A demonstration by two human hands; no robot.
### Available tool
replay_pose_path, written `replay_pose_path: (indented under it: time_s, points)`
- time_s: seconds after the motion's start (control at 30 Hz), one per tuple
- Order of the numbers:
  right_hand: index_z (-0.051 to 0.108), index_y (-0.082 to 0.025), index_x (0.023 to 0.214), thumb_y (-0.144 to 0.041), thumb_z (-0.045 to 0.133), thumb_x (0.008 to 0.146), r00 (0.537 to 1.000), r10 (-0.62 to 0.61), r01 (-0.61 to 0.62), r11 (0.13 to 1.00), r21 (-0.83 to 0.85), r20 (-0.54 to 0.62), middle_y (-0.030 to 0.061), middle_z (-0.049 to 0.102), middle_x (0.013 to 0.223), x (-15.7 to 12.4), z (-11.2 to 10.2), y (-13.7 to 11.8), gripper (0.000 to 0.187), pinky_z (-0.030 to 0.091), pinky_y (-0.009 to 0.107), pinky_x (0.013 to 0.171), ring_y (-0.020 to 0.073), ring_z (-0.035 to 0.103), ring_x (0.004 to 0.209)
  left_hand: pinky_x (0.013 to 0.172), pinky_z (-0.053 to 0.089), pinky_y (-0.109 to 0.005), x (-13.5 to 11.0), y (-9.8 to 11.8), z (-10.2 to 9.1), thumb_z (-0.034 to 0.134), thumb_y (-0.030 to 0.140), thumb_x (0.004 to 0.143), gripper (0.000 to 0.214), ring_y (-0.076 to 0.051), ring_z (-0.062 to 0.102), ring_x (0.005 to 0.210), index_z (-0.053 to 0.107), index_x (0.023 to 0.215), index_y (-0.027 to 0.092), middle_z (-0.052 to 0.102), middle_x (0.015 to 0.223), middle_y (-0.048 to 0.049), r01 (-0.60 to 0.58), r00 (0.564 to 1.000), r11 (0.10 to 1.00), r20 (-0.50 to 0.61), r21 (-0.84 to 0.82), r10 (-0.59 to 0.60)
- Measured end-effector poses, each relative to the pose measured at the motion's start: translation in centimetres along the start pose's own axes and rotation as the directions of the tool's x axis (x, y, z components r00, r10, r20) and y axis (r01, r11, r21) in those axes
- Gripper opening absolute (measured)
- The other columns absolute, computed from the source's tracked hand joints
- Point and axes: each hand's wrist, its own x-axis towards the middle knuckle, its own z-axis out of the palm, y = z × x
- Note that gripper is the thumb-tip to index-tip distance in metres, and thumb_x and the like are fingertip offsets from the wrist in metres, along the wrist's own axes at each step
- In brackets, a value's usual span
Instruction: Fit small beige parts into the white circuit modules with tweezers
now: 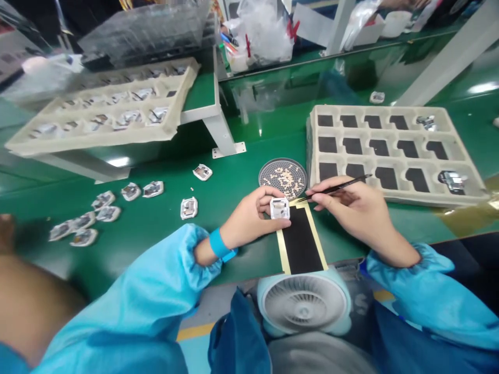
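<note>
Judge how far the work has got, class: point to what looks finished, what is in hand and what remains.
Done, it seems: two parts sit in the right tray; its other pockets look unfilled. In hand: the left hand holds a small white part, and the right hand points tweezers at it. Left: loose parts on the green table, plus more in the left tray.

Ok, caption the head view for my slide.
Left hand holds a small white part; right hand holds tweezers over it.
</note>
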Motion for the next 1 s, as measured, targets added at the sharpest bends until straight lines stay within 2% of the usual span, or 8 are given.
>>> replay_pose_path:
  time_s: [0.1,0.23,0.37,0.73,1.0]
  points:
    - [0.076,-0.020,0.102,-0.035,0.078,0.090,1.000,-0.023,0.022,0.997,-0.071,-0.019,0.0064,0.078,0.100,-0.5,0.1,0.7,0.019,0.067,0.030,0.068,0.0189,0.076,0.081,0.069,0.054,-0.023,0.3,-0.7,0.5,0.084,0.030,0.078,0.038,-0.012,0.068,0.074,0.059,0.103,0.018,0.072,0.087,-0.0023,-0.041,0.994,0.998,-0.095,0.055,0.046]
    - [0.076,-0.020,0.100,-0.034,0.078,0.090,1.000,-0.020,0.021,0.992,-0.124,0.003,0.0054,0.079,0.100,-0.5,0.0,0.8,0.017,0.066,0.030,0.066,0.0175,0.076,0.076,0.061,0.050,-0.022,0.3,-1.4,1.2,0.074,0.033,0.088,0.023,-0.012,0.065,0.067,0.062,0.100,0.018,0.069,0.080,-0.0013,-0.041,0.984,0.989,-0.166,0.141,0.064]
    - [0.077,-0.022,0.101,-0.032,0.078,0.090,0.999,-0.036,0.042,0.982,-0.186,0.030,0.0040,0.079,0.100,-0.4,-0.2,0.8,0.015,0.065,0.030,0.070,0.0174,0.076,0.078,0.061,0.050,-0.023,0.1,-1.4,1.1,0.071,0.028,0.089,0.020,-0.012,0.066,0.068,0.062,0.103,0.018,0.071,0.083,-0.0026,-0.050,0.986,0.987,-0.151,0.152,0.073]
    - [0.077,-0.023,0.102,-0.031,0.077,0.091,0.998,-0.061,0.066,0.981,-0.182,0.036,0.0038,0.078,0.102,-0.4,-0.1,0.8,0.014,0.065,0.030,0.071,0.0190,0.076,0.086,0.066,0.052,-0.024,-0.1,-1.8,1.0,0.066,0.031,0.093,0.020,-0.014,0.070,0.073,0.063,0.110,0.021,0.075,0.086,-0.0024,-0.061,0.986,0.958,-0.135,0.281,0.102]
    - [0.075,-0.022,0.098,-0.033,0.076,0.092,0.998,-0.060,0.062,0.980,-0.187,0.017,0.0045,0.079,0.097,-0.3,0.0,0.4,0.012,0.066,0.033,0.070,0.0190,0.076,0.080,0.064,0.051,-0.023,0.0,-1.8,1.1,0.067,0.030,0.091,0.019,-0.013,0.069,0.071,0.064,0.108,0.021,0.075,0.086,-0.0019,-0.073,0.981,0.945,-0.149,0.320,0.126]
